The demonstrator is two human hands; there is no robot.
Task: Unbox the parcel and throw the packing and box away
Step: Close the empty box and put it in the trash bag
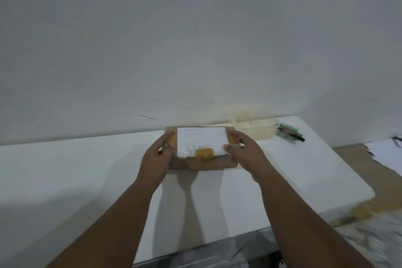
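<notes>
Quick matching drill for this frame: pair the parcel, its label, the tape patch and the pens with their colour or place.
Things:
1. parcel
2. label
3. tape patch
4. pens

Descriptions:
A. white sheet on the box top
B. far right of the table, near the wall
C. brown cardboard, held at both ends by left hand and right hand
D. orange-yellow, at the label's near edge

Pairs: 1-C, 2-A, 3-D, 4-B

A white table [282, 172] is set against a plain grey wall [195, 39]. At the table's far right corner, a small cluster of pens [290, 132] is laid, green and black among them. Just left of the pens, along the table's back edge, a pale cream bundle [254, 125] is seen, too blurred to identify.
</notes>
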